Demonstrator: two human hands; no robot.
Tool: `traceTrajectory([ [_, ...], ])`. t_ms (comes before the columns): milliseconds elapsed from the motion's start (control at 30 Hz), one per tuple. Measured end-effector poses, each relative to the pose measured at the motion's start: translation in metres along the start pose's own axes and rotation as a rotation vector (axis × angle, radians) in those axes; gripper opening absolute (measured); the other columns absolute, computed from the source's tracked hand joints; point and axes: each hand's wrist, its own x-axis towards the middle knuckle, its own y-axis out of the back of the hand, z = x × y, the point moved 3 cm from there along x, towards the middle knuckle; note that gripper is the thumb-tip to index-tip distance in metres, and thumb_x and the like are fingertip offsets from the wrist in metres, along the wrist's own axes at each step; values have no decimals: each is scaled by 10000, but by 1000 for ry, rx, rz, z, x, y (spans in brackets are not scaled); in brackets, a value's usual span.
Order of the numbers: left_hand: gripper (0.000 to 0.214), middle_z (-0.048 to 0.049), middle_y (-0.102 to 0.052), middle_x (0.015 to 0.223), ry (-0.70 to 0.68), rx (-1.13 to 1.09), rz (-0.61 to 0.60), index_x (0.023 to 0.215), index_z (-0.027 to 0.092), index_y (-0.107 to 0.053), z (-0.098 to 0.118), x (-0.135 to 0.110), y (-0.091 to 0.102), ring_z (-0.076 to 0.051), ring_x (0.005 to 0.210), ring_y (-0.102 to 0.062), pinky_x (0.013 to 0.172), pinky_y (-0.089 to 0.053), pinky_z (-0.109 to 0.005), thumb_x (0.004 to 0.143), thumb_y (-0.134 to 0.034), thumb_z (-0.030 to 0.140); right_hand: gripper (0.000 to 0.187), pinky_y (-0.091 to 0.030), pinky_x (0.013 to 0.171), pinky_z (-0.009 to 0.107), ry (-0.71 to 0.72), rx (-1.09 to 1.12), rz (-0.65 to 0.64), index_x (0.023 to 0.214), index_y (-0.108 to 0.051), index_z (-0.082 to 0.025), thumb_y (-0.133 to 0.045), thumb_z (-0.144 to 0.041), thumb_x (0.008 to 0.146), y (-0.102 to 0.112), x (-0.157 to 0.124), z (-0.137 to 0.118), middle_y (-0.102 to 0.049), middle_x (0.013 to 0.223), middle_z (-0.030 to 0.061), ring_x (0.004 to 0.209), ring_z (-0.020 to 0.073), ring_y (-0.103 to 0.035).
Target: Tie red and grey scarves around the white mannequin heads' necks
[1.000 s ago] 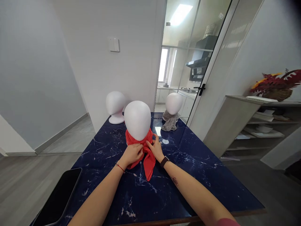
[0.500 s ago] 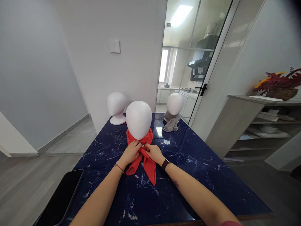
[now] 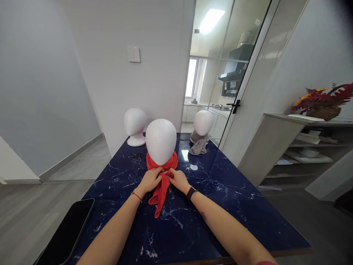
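A white foam mannequin head stands on the dark blue marbled table, facing me. Around its neck goes a red scarf, whose loose ends hang down the front onto the tabletop. At the left of the scarf's front crossing, my left hand pinches the red cloth. My right hand grips the cloth from the right, close to the left one. Between the fingers, the exact fold or knot is partly hidden.
Behind on the left is a bare white mannequin head. Another mannequin head at the back right wears a grey scarf. A black phone-like device lies at the table's left edge. A shelf unit stands right of the glass door.
The scarf's right-hand end has swung left, so both ends now hang together at the left. My hands have shifted slightly at the crossing. The whole view has moved a little.
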Motion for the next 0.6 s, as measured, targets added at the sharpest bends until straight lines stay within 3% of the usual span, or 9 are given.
traceTrajectory([
  [100, 286, -57, -663, 917, 29, -276, 57, 976, 182, -548, -10, 1, -2, -180, 858, -613, 812, -453, -326, 808, -317, 164, 178, -327, 571, 203, 3, 11, 4, 903, -612, -228, -548, -382, 842, -2, 1, 1, -676, 735, 8, 678, 145, -619],
  [167, 255, -62, -678, 892, 75, -346, 120, 971, 176, -543, -16, 2, -5, -179, 831, -632, 796, -469, -326, 828, -333, 192, 200, -321, 561, 203, -4, 11, 5, 894, -609, -224, -542, -406, 845, -2, 1, 2, -674, 724, 10, 671, 148, -619],
  [233, 194, -60, -686, 871, 106, -308, 157, 953, 179, -552, -17, 3, -7, -185, 799, -644, 765, -483, -324, 823, -420, 237, 212, -316, 553, 202, -8, 11, 2, 879, -604, -220, -534, -417, 849, -2, 2, 1, -670, 714, 11, 658, 146, -617],
  [333, 189, -62, -687, 904, 75, -178, 105, 951, 187, -587, -12, 5, -11, -196, 827, -643, 767, -486, -325, 780, -513, 216, 202, -313, 548, 203, -13, -4, -5, 859, -598, -214, -538, -407, 850, -2, 2, -1, -667, 712, 13, 645, 142, -613],
  [600, 430, -60, -633, 989, 10, 60, -15, 1013, 204, -593, 1, 5, -12, -200, 940, -575, 834, -453, -334, 672, -433, -3, 201, -315, 556, 212, 1, -54, -29, 888, -589, -223, -522, -410, 854, -4, 2, -4, -676, 742, 20, 675, 155, -623],
])
